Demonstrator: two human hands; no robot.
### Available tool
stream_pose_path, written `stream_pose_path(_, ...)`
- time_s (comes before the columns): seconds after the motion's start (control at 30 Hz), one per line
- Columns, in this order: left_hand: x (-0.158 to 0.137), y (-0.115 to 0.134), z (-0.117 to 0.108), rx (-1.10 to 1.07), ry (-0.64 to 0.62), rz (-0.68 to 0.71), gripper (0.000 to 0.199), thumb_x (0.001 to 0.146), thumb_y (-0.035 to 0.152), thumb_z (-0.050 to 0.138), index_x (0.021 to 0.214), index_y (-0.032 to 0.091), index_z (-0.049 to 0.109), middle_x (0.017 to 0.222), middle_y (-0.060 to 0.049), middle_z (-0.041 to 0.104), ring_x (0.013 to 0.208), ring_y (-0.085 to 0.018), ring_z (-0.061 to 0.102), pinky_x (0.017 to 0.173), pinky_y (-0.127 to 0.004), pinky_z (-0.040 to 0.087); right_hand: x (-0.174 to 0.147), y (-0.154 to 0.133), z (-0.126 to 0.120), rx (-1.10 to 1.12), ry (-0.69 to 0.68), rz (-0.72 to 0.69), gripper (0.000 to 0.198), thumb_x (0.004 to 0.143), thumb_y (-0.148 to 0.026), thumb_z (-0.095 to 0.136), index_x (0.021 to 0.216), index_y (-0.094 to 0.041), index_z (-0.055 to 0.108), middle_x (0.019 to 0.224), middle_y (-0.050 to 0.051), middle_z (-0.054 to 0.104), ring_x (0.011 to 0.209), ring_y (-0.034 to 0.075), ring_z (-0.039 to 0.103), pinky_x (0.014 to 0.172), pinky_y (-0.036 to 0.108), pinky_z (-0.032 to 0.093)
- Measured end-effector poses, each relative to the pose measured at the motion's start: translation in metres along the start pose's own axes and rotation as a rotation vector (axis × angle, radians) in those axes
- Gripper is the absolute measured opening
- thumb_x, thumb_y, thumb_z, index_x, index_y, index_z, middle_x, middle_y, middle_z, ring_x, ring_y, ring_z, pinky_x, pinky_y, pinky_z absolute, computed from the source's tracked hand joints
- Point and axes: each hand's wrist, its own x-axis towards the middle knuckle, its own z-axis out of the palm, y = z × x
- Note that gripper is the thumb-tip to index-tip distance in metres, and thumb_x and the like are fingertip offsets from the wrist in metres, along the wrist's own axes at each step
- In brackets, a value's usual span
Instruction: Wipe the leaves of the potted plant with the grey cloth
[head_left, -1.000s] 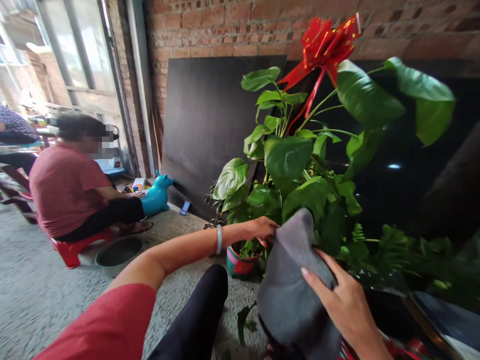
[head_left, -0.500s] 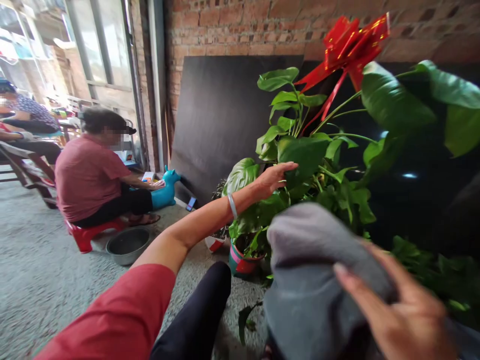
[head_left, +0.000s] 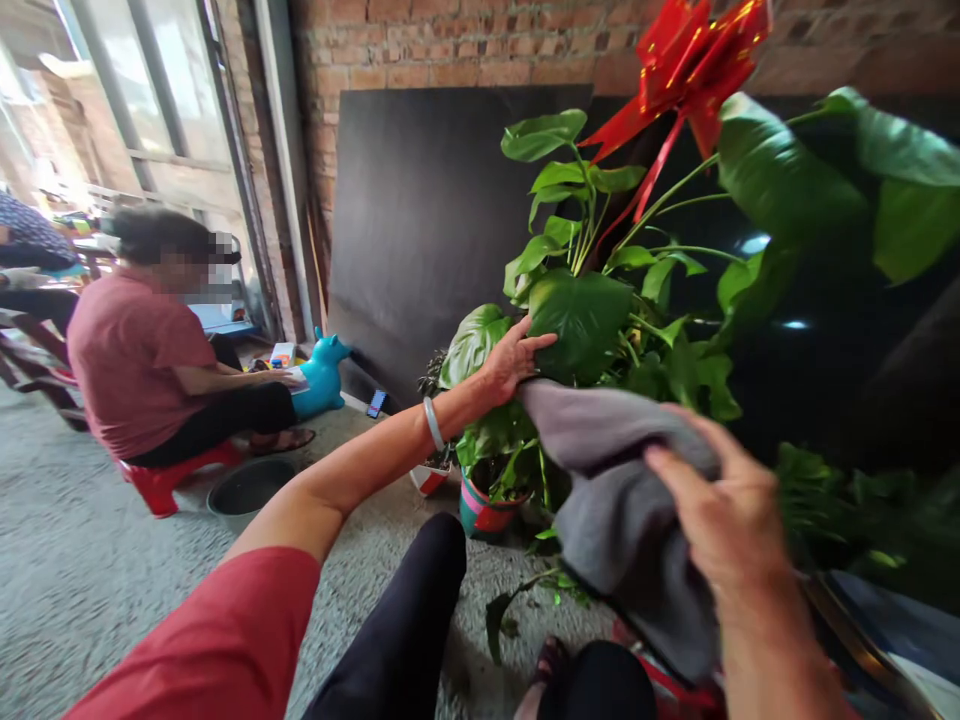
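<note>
Fingers (head_left: 679,475) gripping grey cloth (head_left: 615,490) — leaf (head_left: 581,312) steadied

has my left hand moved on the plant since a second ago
Yes. The left hand has gone up the plant: it was low, just above the striped pot, and now rests on a big leaf well above it, beside the grey cloth.

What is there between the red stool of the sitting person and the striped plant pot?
In the head view, a grey metal basin stands on the floor between the red stool and the striped plant pot; the outstretched left arm crosses there.
</note>
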Motion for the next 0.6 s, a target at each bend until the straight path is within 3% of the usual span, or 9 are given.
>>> stream_pose_path(0.1, -0.003, -0.007, 0.003, -0.008, -0.015, 0.014, 0.062, 0.102, 0.069, 0.051, 0.107, 0.013, 0.076, 0.099, -0.015, 0.078, 0.102, -0.029, 0.073, 0.102, -0.043, 0.053, 0.025, -0.035, -0.011, -0.12, 0.316, -0.239, 0.06, 0.084, -0.045, 0.074, 0.138, -0.019, 0.073, 0.129, 0.014, 0.075, 0.117, 0.034, 0.072, 0.106, 0.046, 0.055)
stream_pose_path(0.17, -0.006, -0.011, 0.012, -0.032, -0.047, -0.015, 0.06, 0.104, 0.066, 0.049, 0.107, 0.012, 0.076, 0.097, -0.015, 0.078, 0.104, -0.029, 0.073, 0.102, -0.043, 0.053, 0.043, -0.047, 0.006, -0.184, 0.328, -0.321, 0.066, 0.085, -0.042, 0.072, 0.143, -0.011, 0.068, 0.139, 0.018, 0.071, 0.126, 0.034, 0.068, 0.113, 0.047, 0.05)
stream_pose_path(0.23, -0.01, -0.011, 0.021, -0.065, -0.062, -0.02, 0.057, 0.108, 0.06, 0.044, 0.108, 0.012, 0.076, 0.091, -0.013, 0.078, 0.102, -0.028, 0.072, 0.102, -0.043, 0.053, 0.042, -0.041, 0.032, -0.203, 0.161, -0.258, 0.071, 0.08, -0.041, 0.071, 0.141, -0.006, 0.067, 0.138, 0.021, 0.072, 0.128, 0.036, 0.068, 0.114, 0.049, 0.049)
stream_pose_path(0.3, -0.012, -0.007, 0.022, -0.068, -0.058, 0.002, 0.057, 0.11, 0.057, 0.041, 0.109, 0.012, 0.075, 0.085, -0.011, 0.077, 0.1, -0.028, 0.072, 0.103, -0.045, 0.054, 0.018, -0.019, 0.052, -0.183, -0.096, -0.107, 0.069, 0.076, -0.045, 0.069, 0.134, -0.008, 0.071, 0.129, 0.019, 0.076, 0.121, 0.037, 0.071, 0.11, 0.051, 0.052)
stream_pose_path(0.37, -0.012, -0.002, 0.013, -0.025, -0.034, 0.069, 0.053, 0.11, 0.053, 0.041, 0.111, 0.013, 0.076, 0.087, -0.01, 0.078, 0.1, -0.026, 0.071, 0.104, -0.044, 0.053, -0.016, 0.007, 0.054, -0.117, -0.323, 0.069, 0.065, 0.074, -0.052, 0.067, 0.125, -0.013, 0.076, 0.115, 0.016, 0.08, 0.108, 0.036, 0.075, 0.102, 0.051, 0.057)
stream_pose_path(0.43, -0.011, -0.002, -0.006, 0.049, 0.011, 0.164, 0.043, 0.108, 0.048, 0.048, 0.111, 0.016, 0.077, 0.096, -0.009, 0.08, 0.106, -0.025, 0.071, 0.105, -0.042, 0.052, -0.039, 0.027, 0.036, -0.045, -0.376, 0.205, 0.065, 0.071, -0.059, 0.069, 0.119, -0.017, 0.077, 0.107, 0.012, 0.081, 0.099, 0.035, 0.076, 0.097, 0.049, 0.06)
stream_pose_path(0.5, -0.008, -0.013, -0.028, 0.135, 0.095, 0.236, 0.032, 0.101, 0.043, 0.06, 0.107, 0.018, 0.078, 0.107, -0.009, 0.08, 0.112, -0.023, 0.069, 0.106, -0.038, 0.052, -0.039, 0.034, 0.008, -0.024, -0.239, 0.267, 0.068, 0.065, -0.062, 0.074, 0.119, -0.02, 0.078, 0.107, 0.011, 0.081, 0.1, 0.036, 0.076, 0.095, 0.049, 0.061)
stream_pose_path(0.6, -0.005, -0.046, -0.053, 0.273, 0.291, 0.199, 0.022, 0.087, 0.031, 0.073, 0.103, 0.017, 0.078, 0.112, -0.008, 0.078, 0.115, -0.023, 0.068, 0.104, -0.035, 0.051, -0.002, 0.03, -0.012, -0.135, 0.114, 0.154, 0.073, 0.07, -0.061, 0.074, 0.132, -0.022, 0.075, 0.122, 0.014, 0.078, 0.116, 0.041, 0.072, 0.105, 0.051, 0.056)
